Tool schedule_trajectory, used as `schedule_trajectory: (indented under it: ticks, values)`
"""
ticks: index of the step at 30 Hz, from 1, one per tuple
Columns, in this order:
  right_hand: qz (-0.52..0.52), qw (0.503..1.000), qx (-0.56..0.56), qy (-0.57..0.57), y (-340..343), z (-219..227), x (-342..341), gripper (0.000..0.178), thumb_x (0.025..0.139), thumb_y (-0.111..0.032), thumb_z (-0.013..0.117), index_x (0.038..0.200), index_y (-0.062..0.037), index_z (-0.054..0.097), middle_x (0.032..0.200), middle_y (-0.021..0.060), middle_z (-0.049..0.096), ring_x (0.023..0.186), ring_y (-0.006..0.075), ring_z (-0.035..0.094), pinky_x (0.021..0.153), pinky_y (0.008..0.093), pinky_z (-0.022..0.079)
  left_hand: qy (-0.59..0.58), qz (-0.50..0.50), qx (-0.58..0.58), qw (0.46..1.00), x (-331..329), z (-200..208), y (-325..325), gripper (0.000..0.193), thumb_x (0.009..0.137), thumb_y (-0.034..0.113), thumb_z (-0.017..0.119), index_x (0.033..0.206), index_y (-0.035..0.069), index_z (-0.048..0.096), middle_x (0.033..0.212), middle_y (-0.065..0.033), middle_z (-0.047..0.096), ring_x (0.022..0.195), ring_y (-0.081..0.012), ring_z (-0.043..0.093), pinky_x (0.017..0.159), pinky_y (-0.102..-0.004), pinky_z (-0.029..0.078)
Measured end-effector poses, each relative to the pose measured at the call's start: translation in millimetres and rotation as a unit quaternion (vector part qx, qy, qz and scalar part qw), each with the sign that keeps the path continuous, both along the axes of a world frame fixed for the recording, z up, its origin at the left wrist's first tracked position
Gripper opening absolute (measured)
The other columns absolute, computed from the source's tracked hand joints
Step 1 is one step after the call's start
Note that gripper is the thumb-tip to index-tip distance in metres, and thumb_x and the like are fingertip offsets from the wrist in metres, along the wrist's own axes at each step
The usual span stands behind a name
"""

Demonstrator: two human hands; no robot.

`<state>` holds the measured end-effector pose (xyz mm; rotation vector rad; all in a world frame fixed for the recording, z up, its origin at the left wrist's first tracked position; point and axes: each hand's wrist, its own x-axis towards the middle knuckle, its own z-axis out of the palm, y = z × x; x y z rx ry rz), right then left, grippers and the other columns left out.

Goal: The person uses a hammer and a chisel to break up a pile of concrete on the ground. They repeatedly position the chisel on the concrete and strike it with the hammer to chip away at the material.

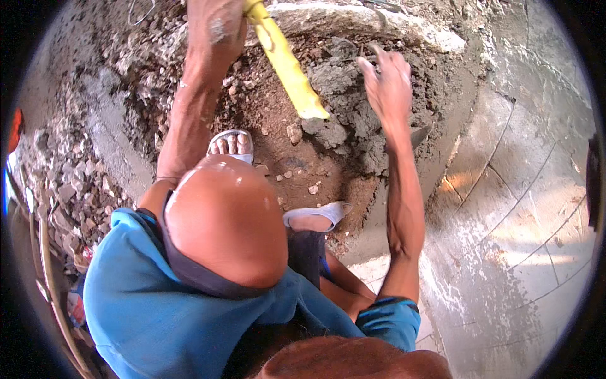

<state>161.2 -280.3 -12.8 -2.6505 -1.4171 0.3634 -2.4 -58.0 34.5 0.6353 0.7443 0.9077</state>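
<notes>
Seeing the yellow handle (pixel 287 66) at upper centre, long axis slanting from the top edge down and rightward, lower end pointing at the grey mortar (pixel 366 129). We've got the left hand (pixel 218 25) beside its upper end; fingers mostly hidden, can't tell its grip. We see the right hand (pixel 388 82) half open over the mortar, upper right of centre, fingers loosely curled, apparently unloaded.

The yellow bar (pixel 287 63) looks plastic; the mortar (pixel 360 129) rough; the shirt (pixel 151 309) matt cloth.
</notes>
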Motion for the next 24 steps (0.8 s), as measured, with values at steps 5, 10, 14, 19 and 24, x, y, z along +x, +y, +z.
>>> schedule_trajectory:
  ticks: [5,10,14,19,24]
  values:
    - [-0.002,0.997,0.059,0.051,22,-23,-13,0.029,0.090,-0.031,0.064,0.099,-0.0039,0.069,0.091,0.0145,0.064,0.082,0.0294,0.059,0.076,0.0440,0.050,0.101,0.072,0.099,0.987,-51,21,2,0.022,0.101,0.029,0.053,0.089,0.011,0.050,0.064,0.0056,0.043,0.049,-0.0038,0.041,0.042,-0.0177,0.035]
    - [-0.107,0.974,-0.025,0.199,73,29,-45,0.035,0.091,-0.039,0.062,0.099,-0.0057,0.071,0.093,0.0120,0.070,0.084,0.0277,0.065,0.076,0.0442,0.052,0.047,0.105,0.129,0.985,-89,50,-8,0.025,0.101,0.035,0.052,0.095,0.011,0.053,0.065,0.0037,0.048,0.051,-0.0057,0.047,0.042,-0.0180,0.035]
    - [-0.087,0.905,0.214,0.357,79,64,-62,0.043,0.092,-0.043,0.060,0.112,-0.0068,0.069,0.110,0.0134,0.068,0.101,0.0274,0.065,0.086,0.0418,0.051,0.044,0.116,0.204,0.971,-86,82,-30,0.022,0.102,0.028,0.049,0.087,0.012,0.043,0.068,0.0020,0.038,0.058,-0.0079,0.035,0.050,-0.0219,0.027]
    - [-0.320,0.929,0.161,0.087,-51,90,-48,0.042,0.094,-0.037,0.058,0.121,-0.0057,0.064,0.123,0.0145,0.063,0.115,0.0260,0.058,0.099,0.0349,0.043,0.026,0.068,0.176,0.982,-87,53,-44,0.024,0.101,0.033,0.049,0.092,0.012,0.044,0.070,0.0008,0.042,0.057,-0.0092,0.043,0.050,-0.0200,0.038]
    - [-0.422,0.906,-0.031,-0.005,-248,30,-36,0.051,0.090,-0.043,0.061,0.114,0.0021,0.062,0.105,0.0244,0.062,0.100,0.0340,0.059,0.088,0.0427,0.046,0.299,-0.135,0.132,0.936,-59,5,-76,0.034,0.097,0.044,0.052,0.089,0.011,0.053,0.075,0.0012,0.049,0.065,-0.0098,0.049,0.058,-0.0255,0.042]
